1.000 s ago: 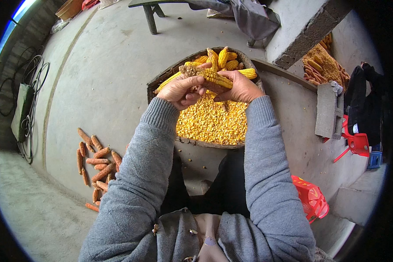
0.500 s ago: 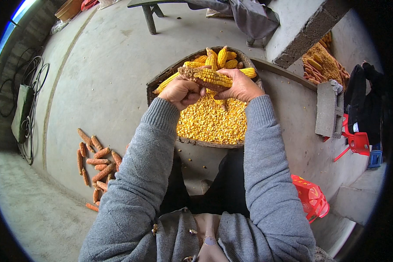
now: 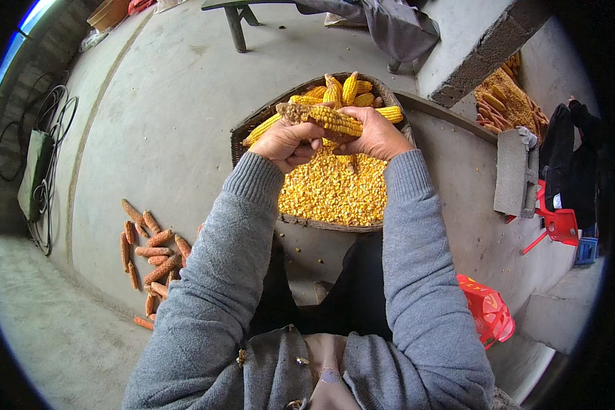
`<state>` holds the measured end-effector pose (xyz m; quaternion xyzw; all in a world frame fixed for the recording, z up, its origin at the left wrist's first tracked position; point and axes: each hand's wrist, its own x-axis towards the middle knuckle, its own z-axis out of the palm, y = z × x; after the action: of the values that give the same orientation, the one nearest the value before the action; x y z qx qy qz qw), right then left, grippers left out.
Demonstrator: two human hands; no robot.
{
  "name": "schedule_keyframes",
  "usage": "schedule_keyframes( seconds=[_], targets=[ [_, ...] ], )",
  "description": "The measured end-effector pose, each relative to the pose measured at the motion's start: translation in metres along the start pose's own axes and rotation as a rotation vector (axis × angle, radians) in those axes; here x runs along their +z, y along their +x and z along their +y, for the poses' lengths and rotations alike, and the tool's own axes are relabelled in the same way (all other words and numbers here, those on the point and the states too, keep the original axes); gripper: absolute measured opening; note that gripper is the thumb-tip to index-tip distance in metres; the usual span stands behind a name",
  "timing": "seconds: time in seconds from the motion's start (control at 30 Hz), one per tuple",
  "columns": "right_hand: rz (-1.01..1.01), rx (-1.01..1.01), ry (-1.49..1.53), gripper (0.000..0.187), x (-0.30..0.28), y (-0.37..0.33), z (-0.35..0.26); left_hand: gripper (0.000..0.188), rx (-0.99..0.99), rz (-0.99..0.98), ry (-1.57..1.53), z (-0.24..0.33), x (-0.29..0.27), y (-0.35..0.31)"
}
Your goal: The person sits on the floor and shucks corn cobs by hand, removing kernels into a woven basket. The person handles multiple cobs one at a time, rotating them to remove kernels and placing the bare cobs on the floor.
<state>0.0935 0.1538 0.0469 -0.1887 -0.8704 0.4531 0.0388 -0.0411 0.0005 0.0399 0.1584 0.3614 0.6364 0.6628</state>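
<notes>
Between my two hands is a corn cob (image 3: pixel 324 119), held crosswise above a wicker basket (image 3: pixel 295 221). Yellow kernels cover much of it, while its left end is bare and brownish. My right hand (image 3: pixel 374 134) is wrapped round the right end. My left hand (image 3: pixel 288 142) is closed against the cob's left part, thumb pressed on it; its inner fingers are partly hidden. Loose yellow kernels (image 3: pixel 335 195) fill the near part of the basket. Whole ears of corn (image 3: pixel 349 87) lie at its far side, and one more ear (image 3: pixel 391 114) rests by my right hand.
Stripped reddish cobs (image 3: pixel 158 253) lie heaped on the floor at left. A red plastic bag (image 3: pixel 484 309) is near my right elbow. Farther right stand a concrete block (image 3: pixel 515 174) and a red chair (image 3: pixel 559 224). A bench (image 3: pixel 236 31) stands at the far side.
My left thumb and fingers have shifted slightly along the cob, the thumb now stretched further over it. The cob stays in about the same place in both hands.
</notes>
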Motion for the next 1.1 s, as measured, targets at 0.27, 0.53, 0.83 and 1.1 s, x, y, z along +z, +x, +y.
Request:
schedule_keyframes(
  seconds=[0.27, 0.53, 0.83, 1.1],
  targets=[
    [0.009, -0.022, -0.067, 0.060, 0.000, -0.002, -0.009, 0.041, -0.066, 0.078, 0.026, -0.005, 0.002, 0.004],
    [0.006, -0.015, -0.069, 0.061, 0.004, 0.002, -0.007, 0.017, -0.008, 0.049, 0.040, -0.013, -0.010, 0.012],
    [0.109, 0.046, -0.328, 0.063, 0.010, -0.005, -0.038, 0.019, -0.015, 0.184, -0.035, -0.015, 0.002, 0.014],
    [0.141, 0.016, -0.326, 0.063, 0.009, 0.002, -0.021, 0.024, 0.040, 0.137, -0.012, -0.020, 0.002, 0.019]
  ],
)
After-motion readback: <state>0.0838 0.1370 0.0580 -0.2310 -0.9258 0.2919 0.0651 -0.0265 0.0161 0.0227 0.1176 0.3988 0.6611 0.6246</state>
